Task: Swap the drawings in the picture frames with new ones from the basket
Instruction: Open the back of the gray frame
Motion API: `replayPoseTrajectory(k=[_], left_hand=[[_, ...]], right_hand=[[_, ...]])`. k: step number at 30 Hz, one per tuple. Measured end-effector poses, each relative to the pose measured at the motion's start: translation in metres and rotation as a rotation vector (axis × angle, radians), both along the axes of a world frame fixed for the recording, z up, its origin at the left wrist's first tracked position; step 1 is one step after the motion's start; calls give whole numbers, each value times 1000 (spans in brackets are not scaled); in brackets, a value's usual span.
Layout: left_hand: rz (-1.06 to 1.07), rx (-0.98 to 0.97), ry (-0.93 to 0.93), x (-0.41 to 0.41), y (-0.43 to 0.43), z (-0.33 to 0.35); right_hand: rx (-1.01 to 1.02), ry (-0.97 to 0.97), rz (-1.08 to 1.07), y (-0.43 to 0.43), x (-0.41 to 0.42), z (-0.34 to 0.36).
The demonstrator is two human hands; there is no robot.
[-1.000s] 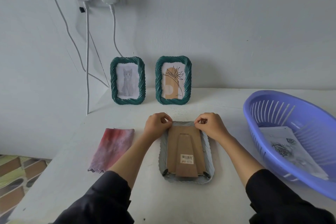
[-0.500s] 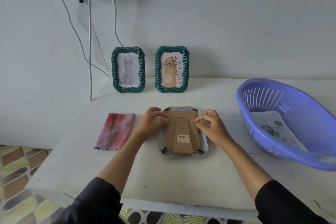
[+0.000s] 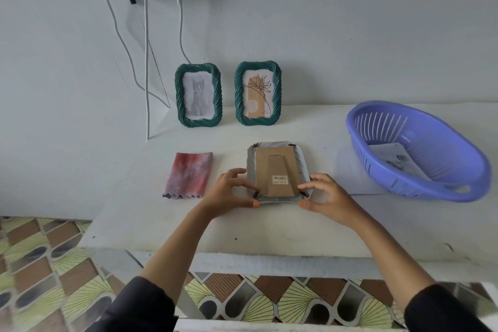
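Observation:
A grey picture frame (image 3: 301, 162) lies face down on the white table (image 3: 269, 229), its brown cardboard back and stand facing up. My left hand (image 3: 231, 194) pinches the frame's near left corner, fingertips at the small clip there. My right hand (image 3: 327, 197) does the same at the near right corner. Two green frames stand against the wall: one with a cat drawing (image 3: 199, 95), one with a flower drawing (image 3: 258, 93). The purple basket (image 3: 458, 170) at the right holds a paper drawing (image 3: 398, 160).
A folded red and grey cloth (image 3: 188, 175) lies left of the grey frame. Plugs and white cables (image 3: 147, 62) hang from a wall socket at the upper left. The table's front edge is close to my arms, with patterned floor below.
Both hands have moved from the frame's far corners down its sides to the near corners. The camera has pulled back, showing the table's front edge and floor.

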State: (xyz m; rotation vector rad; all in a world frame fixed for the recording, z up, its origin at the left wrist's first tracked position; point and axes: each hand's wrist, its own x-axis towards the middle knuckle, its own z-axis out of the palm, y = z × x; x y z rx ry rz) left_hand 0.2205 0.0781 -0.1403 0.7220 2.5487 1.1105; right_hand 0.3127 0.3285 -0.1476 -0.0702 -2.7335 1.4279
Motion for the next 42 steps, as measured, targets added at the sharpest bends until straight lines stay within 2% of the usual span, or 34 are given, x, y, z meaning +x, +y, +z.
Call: replayPoseTrajectory(k=[10, 24, 28, 31, 33, 39, 42], left_hand=[[10, -12, 100, 2, 4, -4], [-6, 0, 97, 2, 6, -4], [-15, -20, 35, 1, 4, -2], [81, 187, -125, -4, 8, 3], [176, 318, -160, -10, 16, 5], [414, 202, -14, -38, 48, -3], [498, 43, 58, -47, 63, -6]], right_hand=[[-23, 20, -20, -1, 2, 0], [8, -5, -1, -2, -1, -2], [9, -65, 42, 2, 0, 3], [-9, -127, 102, 6, -1, 15], [-42, -116, 94, 11, -7, 26], [0, 29, -120, 18, -48, 34], [64, 63, -172, 9, -70, 26]])
